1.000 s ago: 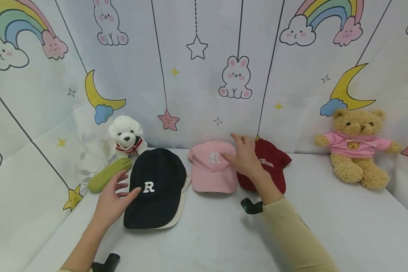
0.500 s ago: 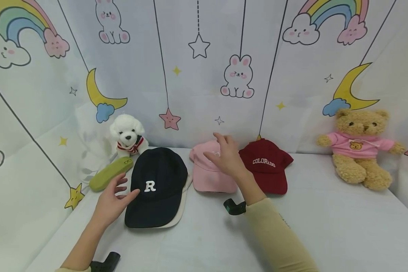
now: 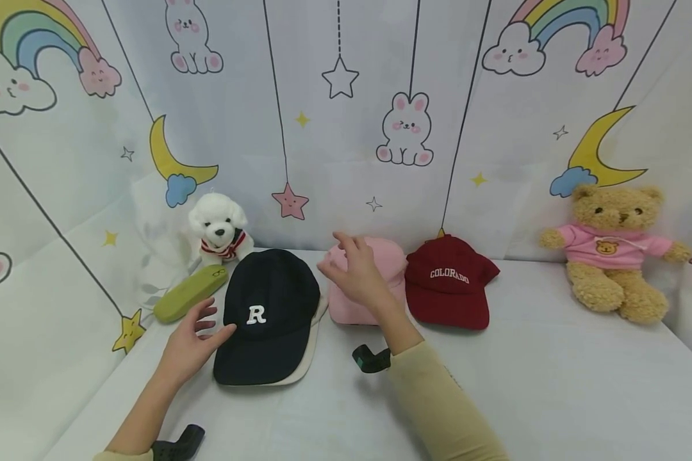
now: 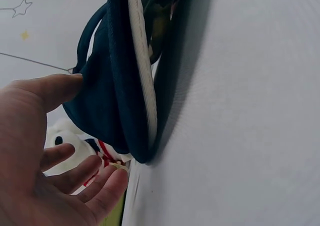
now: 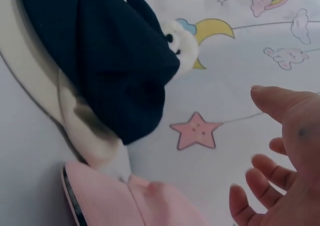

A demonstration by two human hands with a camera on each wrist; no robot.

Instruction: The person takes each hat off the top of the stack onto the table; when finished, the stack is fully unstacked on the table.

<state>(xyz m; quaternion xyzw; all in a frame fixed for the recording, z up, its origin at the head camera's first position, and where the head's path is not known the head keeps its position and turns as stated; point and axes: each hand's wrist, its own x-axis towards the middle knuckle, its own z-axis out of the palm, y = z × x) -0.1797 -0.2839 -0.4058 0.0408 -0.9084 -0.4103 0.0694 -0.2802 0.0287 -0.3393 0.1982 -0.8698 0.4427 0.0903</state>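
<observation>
A navy cap (image 3: 273,282) with a white R lies on the table, stacked over a cream cap (image 3: 308,358) whose edge peeks out. My left hand (image 3: 191,342) is at its left side, fingers spread loosely; in the left wrist view the thumb (image 4: 65,88) overlaps the navy crown. Over the pink cap (image 3: 346,312) hovers my right hand (image 3: 357,272), fingers apart and holding nothing, hiding the cap's front. The right wrist view has that hand (image 5: 290,161) apart from both the pink cap (image 5: 110,193) and navy cap (image 5: 105,56). A dark red COLORADO cap (image 3: 450,301) sits to the right.
Behind the navy cap sits a white plush dog (image 3: 219,221), with a long green soft object (image 3: 190,294) in front of it. A teddy bear (image 3: 614,237) in a pink hoodie leans at the far right. A printed cloth (image 3: 375,51) hangs behind the white table (image 3: 553,384).
My right hand has moved left from between the pink and red caps to over the pink cap, uncovering the red cap's lettering. The left hand stays beside the navy cap.
</observation>
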